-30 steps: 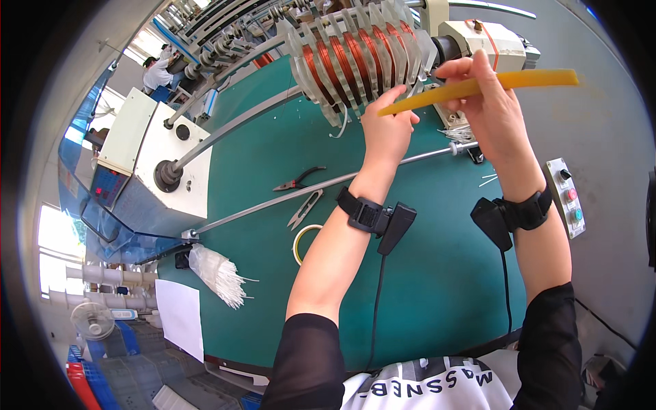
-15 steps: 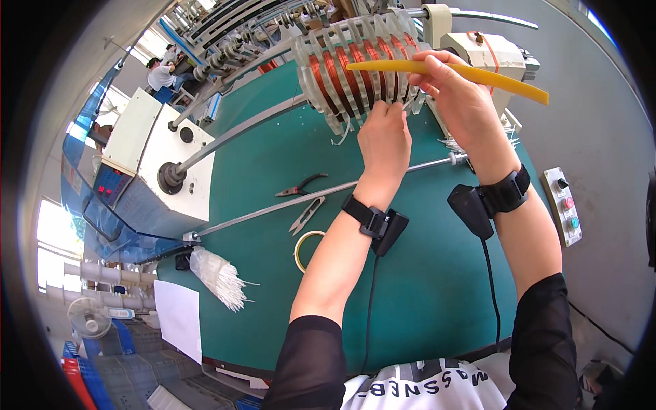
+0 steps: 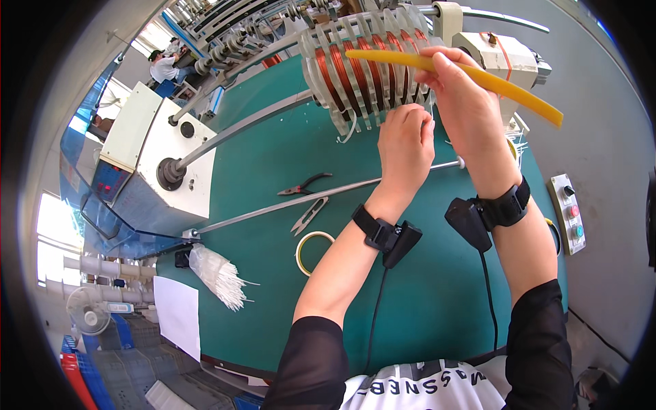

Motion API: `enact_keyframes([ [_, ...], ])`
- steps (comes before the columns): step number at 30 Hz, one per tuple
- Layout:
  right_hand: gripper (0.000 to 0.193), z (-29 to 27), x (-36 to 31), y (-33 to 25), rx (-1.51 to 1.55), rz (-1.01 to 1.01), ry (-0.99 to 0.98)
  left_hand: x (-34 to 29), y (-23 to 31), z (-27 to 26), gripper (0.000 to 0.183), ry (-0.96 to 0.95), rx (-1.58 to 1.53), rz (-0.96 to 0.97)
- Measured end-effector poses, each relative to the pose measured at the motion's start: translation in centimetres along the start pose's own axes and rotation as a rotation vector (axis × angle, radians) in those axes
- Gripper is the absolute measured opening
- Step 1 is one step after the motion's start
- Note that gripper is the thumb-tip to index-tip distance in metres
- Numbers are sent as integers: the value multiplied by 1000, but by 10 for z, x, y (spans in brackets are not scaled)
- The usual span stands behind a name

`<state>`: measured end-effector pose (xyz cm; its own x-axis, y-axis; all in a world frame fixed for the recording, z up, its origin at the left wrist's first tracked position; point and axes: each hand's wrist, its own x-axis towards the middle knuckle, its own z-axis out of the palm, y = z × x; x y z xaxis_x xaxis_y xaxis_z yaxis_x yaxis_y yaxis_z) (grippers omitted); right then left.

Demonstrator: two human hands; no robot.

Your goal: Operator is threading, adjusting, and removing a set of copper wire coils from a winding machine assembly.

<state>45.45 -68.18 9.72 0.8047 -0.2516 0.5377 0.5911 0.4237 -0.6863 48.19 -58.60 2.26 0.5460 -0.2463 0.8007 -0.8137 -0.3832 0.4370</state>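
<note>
My right hand [image 3: 467, 96] is closed round a long yellow tapered strip [image 3: 516, 91], whose thin end points left across the coils. Beneath it, my left hand [image 3: 404, 147] is closed just below the lower right of the winding former; what its fingertips pinch is hidden. A thin white strand shows between the two hands. The clear ribbed winding former [image 3: 352, 119] carries several copper wire coils [image 3: 345, 76] between its plates. From its lower left edge hangs a loose white cable tie [image 3: 350, 130].
Pliers [image 3: 305, 184], thread snips [image 3: 309, 215] and a tape roll [image 3: 298, 254] lie on the green table [image 3: 273, 328]. A metal rod [image 3: 273, 214] crosses it. Bagged cable ties [image 3: 222, 273] lie left, near the white machine [image 3: 154, 157]. A button box [image 3: 568, 213] sits right. A seated person [image 3: 164, 68] is far left.
My left hand has moved right and slightly down, away from the former's lower edge. The strip in my right hand has tilted, its wide end lower and farther right.
</note>
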Motion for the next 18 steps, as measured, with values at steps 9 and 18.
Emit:
enact_keyframes([
  [9, 26, -3, 36, -20, -296, -164, 1, 19, 13, 15, 7, 1, -263, -117],
  [18, 12, -30, -45, -25, -1190, -474, 244, 26, 21, 12, 12, 47, -398, -311],
])
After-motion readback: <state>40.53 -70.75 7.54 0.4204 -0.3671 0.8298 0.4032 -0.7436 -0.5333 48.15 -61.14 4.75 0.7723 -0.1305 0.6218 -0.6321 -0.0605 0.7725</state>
